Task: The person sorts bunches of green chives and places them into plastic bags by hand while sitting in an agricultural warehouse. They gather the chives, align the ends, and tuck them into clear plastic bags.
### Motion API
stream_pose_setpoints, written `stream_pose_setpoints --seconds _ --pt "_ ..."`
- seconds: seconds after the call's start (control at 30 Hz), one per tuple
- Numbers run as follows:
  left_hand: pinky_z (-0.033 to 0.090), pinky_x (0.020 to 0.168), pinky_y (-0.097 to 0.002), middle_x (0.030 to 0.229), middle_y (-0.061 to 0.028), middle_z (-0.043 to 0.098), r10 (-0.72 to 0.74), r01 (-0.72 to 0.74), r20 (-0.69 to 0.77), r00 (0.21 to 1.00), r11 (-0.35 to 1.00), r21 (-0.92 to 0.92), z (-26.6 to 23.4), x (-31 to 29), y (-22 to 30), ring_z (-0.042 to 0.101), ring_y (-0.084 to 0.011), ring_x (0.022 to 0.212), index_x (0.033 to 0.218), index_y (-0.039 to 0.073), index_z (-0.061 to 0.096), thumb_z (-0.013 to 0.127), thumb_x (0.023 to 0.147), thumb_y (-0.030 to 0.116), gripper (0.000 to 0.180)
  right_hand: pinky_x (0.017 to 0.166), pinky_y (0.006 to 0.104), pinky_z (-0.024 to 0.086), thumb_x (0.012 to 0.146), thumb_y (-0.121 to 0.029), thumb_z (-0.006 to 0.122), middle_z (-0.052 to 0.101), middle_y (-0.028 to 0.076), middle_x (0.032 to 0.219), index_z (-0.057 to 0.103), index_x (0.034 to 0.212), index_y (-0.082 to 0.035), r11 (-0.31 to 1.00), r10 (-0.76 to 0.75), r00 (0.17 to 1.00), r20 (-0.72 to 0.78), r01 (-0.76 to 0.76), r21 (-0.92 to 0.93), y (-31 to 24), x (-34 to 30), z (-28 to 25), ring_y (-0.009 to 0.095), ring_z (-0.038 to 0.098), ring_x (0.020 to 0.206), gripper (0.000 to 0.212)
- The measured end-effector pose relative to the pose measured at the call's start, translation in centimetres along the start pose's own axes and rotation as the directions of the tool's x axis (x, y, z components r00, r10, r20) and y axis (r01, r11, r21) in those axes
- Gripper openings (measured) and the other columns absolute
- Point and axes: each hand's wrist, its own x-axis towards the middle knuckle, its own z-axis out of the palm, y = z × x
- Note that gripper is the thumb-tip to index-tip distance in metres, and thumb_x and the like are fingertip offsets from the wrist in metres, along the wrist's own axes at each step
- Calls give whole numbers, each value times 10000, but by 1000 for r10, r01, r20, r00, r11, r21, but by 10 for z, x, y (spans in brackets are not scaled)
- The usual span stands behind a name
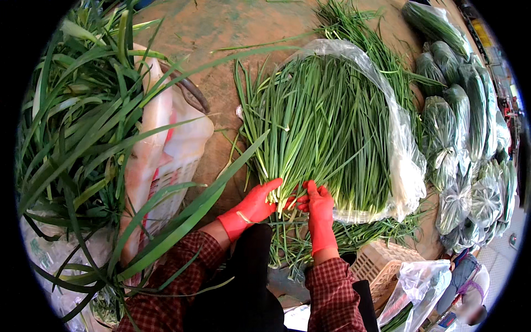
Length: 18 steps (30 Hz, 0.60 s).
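A large heap of green garlic chives [326, 127] lies in front of me on a clear plastic sheet [406, 144], the pale cut ends toward me. My left hand [251, 210], in a red rubber glove with a band round the wrist, is closed round the stalk ends of a bunch at the heap's left. Just to its right is my right hand [319, 213], also red-gloved, its fingers curled in at the cut ends. Whether stalks are between those fingers is hidden.
On the left, broad green leaves [77, 122] overflow a white plastic crate [177, 138]. Bagged greens [464, 122] are stacked at the right. Loose chives [365, 232] lie below the heap. A tan basket [381, 263] and another person [467, 285] are at the lower right.
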Motion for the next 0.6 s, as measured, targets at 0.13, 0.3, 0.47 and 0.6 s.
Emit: stream_pose_setpoints --seconds 0.13,0.3,0.47,0.6 --pt "504 808 -379 1098 -113 603 24 -21 -92 995 999 37 3 -2 1 600 -251 961 1179 26 526 568 876 221 362 391 238 388 885 -207 574 600 59 667 567 875 -19 1000 -11 999 37 11 -2 -5 -15 0 129 513 431 189" --pt "509 755 -336 1000 -64 616 93 -72 -97 991 977 201 13 -6 0 604 -189 856 1125 40 557 612 846 156 307 394 239 390 875 -187 582 614 73 677 574 880 -14 995 -61 998 30 59 74 -7 -15 9 131 520 435 173" --pt "501 771 -329 997 -66 619 29 -24 -51 998 994 103 9 -4 0 607 -183 874 1109 33 562 597 855 153 283 468 263 437 865 -225 584 612 103 660 564 1037 13 994 -63 998 31 66 -83 -5 -12 10 165 553 469 294" --pt "489 814 -325 1056 -66 615 59 -52 -59 997 993 103 3 -3 -5 594 -187 972 1145 42 542 592 866 196 322 567 361 491 823 -286 623 621 154 672 483 1204 40 701 -389 920 43 326 -634 -7 -34 34 262 613 571 521"
